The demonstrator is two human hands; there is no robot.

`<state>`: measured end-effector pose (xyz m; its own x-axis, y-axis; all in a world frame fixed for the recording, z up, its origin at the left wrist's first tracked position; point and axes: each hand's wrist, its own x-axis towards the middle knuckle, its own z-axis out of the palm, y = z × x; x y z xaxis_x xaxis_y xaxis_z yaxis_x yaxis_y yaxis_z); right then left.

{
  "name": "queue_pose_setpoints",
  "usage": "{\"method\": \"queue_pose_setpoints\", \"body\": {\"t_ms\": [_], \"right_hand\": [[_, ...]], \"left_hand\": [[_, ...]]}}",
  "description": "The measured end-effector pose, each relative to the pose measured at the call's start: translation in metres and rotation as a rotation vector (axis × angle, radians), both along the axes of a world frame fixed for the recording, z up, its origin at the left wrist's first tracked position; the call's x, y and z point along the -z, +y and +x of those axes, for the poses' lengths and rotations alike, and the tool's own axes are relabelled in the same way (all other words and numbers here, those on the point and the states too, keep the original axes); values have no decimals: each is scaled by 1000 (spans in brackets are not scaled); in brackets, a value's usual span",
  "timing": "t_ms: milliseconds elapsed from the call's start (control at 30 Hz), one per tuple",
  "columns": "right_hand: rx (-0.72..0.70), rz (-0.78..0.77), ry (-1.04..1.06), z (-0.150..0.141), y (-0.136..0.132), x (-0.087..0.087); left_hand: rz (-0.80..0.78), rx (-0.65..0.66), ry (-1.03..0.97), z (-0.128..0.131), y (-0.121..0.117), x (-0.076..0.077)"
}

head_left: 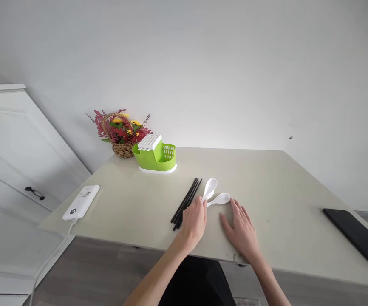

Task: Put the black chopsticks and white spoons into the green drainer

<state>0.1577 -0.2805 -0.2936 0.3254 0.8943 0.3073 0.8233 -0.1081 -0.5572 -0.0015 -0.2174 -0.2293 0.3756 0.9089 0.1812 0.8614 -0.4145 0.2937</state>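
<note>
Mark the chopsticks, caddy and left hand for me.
Chopsticks (pixel 188 198): head view, middle of the black bundle.
Caddy (pixel 150 161): head view, green side wall.
Left hand (pixel 194 219): head view, back of the hand.

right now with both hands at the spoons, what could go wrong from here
The left hand, closed around handles of the white spoons, is right beside the black chopsticks and might scatter them. The right hand has a fingertip at one spoon's bowl, so a nudge could slide it away. The power bank's cable hangs past the table edge; a snag might pull it off.
</note>
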Motion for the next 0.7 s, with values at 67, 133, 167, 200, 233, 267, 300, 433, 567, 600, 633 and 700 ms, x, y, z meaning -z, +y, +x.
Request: {"method": "queue_pose_setpoints", "body": {"t_ms": [67,133,167,200,233,267,300,433,567,600,633,700], "right_hand": [[-15,18,-15,0,0,1],[-26,39,-29,0,1,2],[-30,46,-38,0,1,3],[-33,50,-47,1,1,3],[-34,50,-56,1,1,3],[-36,48,-64,1,1,4],[-41,46,-71,1,1,4],[-50,44,-84,2,1,4],[-58,42,-101,3,1,6],[-61,39,-106,3,1,6],[-65,36,-109,4,1,6],[-72,33,-113,4,2,6]], "left_hand": [[-9,14,27,0,-2,-2],[-12,33,56,1,-3,-4],[-14,43,72,2,-3,-5],[-16,52,89,3,-4,-5],[-18,58,105,4,-4,-6],[-18,60,118,6,-4,-5],[-15,62,126,7,-5,-5],[0,91,122,13,-8,-1],[11,118,151,17,-12,0],[13,122,162,18,-13,0],[17,122,172,18,-13,0],[27,121,188,20,-15,-1]]}}
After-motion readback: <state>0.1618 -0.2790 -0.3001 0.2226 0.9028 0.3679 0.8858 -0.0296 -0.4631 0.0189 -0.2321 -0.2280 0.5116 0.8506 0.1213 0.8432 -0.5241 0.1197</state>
